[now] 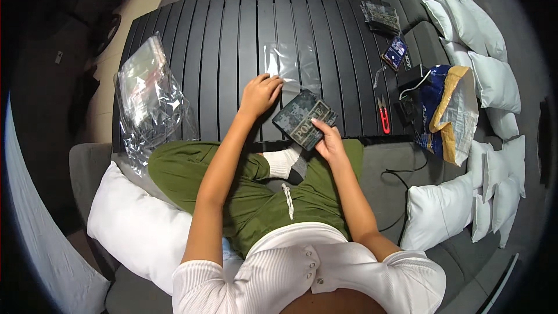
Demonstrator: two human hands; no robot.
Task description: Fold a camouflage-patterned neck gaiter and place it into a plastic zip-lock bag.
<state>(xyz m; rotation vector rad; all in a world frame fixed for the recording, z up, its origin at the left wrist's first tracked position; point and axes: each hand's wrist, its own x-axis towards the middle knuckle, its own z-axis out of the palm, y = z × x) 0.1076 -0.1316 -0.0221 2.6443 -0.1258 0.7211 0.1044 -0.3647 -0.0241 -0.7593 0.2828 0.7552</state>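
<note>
My right hand (330, 142) is closed on a flat, dark camouflage-patterned rectangular piece (302, 117) with raised lettering. Its thumb lies on top, and the piece is tilted over the table's near edge. Beyond it, a clear plastic bag (290, 61) lies flat on the black slatted table. My left hand (260, 96) is at the bag's near left edge, with its fingers curled together on the film. How firmly they pinch it is partly hidden.
Left on the table is a heap of clear plastic bags (148, 93). At the right lie red-handled thread snips (383, 115), a phone (395, 52), a stack of camouflage pieces (381, 16) and a blue-and-tan sack (450, 110). White pillows (494, 81) line the grey sofa.
</note>
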